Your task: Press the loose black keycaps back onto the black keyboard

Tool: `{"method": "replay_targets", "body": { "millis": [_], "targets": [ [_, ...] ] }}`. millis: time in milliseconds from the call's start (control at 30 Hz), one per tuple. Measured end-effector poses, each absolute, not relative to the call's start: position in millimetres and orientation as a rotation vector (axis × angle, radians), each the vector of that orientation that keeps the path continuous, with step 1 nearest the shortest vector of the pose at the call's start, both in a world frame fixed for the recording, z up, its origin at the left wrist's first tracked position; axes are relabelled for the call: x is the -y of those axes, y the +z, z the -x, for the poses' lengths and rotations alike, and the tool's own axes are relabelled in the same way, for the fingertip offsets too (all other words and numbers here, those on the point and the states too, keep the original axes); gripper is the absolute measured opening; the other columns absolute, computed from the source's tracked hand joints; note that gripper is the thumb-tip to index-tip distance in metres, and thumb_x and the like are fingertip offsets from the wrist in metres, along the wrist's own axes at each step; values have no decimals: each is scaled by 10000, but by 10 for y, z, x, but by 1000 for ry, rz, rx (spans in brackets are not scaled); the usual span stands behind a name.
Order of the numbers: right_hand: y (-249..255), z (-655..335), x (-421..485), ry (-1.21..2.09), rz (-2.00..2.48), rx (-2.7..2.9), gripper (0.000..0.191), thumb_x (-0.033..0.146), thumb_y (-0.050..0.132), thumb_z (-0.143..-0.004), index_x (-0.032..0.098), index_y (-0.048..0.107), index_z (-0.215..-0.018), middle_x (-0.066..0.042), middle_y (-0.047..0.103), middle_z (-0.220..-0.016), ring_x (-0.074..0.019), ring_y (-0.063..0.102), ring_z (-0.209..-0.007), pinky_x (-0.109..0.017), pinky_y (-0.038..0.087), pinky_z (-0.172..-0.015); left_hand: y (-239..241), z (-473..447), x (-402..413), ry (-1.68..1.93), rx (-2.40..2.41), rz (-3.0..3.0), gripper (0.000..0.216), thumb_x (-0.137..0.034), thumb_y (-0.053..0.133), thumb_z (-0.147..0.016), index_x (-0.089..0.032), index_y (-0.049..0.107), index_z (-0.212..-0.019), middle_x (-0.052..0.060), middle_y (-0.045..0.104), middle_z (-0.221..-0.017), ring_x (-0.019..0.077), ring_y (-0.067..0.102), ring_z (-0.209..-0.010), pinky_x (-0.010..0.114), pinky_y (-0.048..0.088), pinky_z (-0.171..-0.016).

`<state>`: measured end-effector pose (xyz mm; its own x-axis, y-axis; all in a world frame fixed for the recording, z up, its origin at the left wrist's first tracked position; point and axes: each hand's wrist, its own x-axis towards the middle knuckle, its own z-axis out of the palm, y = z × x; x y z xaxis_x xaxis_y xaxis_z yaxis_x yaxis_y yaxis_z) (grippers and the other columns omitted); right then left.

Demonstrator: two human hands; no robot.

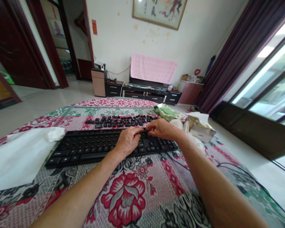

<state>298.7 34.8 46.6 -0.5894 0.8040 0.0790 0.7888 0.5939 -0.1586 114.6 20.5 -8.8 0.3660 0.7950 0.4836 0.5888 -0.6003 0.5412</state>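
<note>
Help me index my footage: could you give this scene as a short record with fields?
Surface: patterned tablecloth
Main object: black keyboard, many key positions without caps
Left hand: over the keyboard, fingers toward its far edge
Right hand: fingers bent down near the far edge, close to the left hand's
Held item: too small to tell
Beyond keyboard: loose black keycaps
Left side: white sheet
Right side: green packet, tissue box, black cable
</note>
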Motion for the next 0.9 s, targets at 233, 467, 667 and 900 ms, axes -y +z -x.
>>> {"method": "replay_targets", "body": {
  "millis": [233,467,667,900],
  "targets": [
    [479,-2988,-323,161,1358,2707,203,151,489,-694,186,662,-796,-8,626,-709,-111,482,-621,-230,318,-561,-94,-1143,-215,1056,-1231,-2367,296,-131,460,-736,-218,624,-967,7,643,-917,125,576,-837,263,441,-805],
    [489,-2962,-308,158,1341,2734,215,152,482,-703,203,657,-816,1,622,-714,-111,485,-636,-229,307,-566,-99,-1143,-219,1053,-1212,-2366,286,-135,466,-736,-218,627,-957,8,643,-919,121,575,-839,252,435,-804],
    [507,-2926,-292,136,1289,2734,216,152,479,-703,202,658,-813,5,611,-684,-110,474,-620,-232,299,-563,-100,-1145,-216,1061,-1235,-2361,249,-210,490,-748,-192,623,-957,28,636,-890,134,573,-800,258,434,-757],
    [590,-2832,-214,162,1242,2697,222,192,480,-723,183,657,-856,-20,630,-752,-107,496,-641,-229,315,-576,-66,-1152,-191,1065,-1245,-2338,227,-316,476,-766,-177,655,-789,29,629,-764,126,559,-708,246,414,-672]
  ]
}}
